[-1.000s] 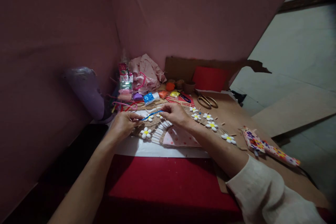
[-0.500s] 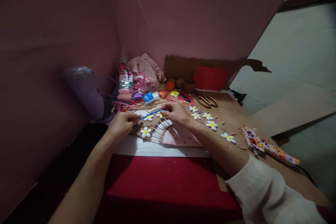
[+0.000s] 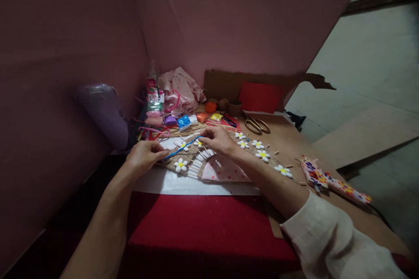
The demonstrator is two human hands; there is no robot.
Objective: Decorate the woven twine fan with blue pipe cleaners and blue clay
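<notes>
Worktop in wall corner. On it, before the person: arch panel, flowers atop, cloth half-round inside its curve. Left hand and right hand at either end of strand, above panel's left part. Behind panel: packets in a row, crumpled cloth beyond. Right of packets, on cardboard sheet: scissors. Glue gun nearer, farther right, same sheet.

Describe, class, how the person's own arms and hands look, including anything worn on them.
The left hand and right hand are bare, without gloves. No watch or bracelet shows. A loose, creased, off-white sleeve covers part of the right arm; none shows on the left.
</notes>
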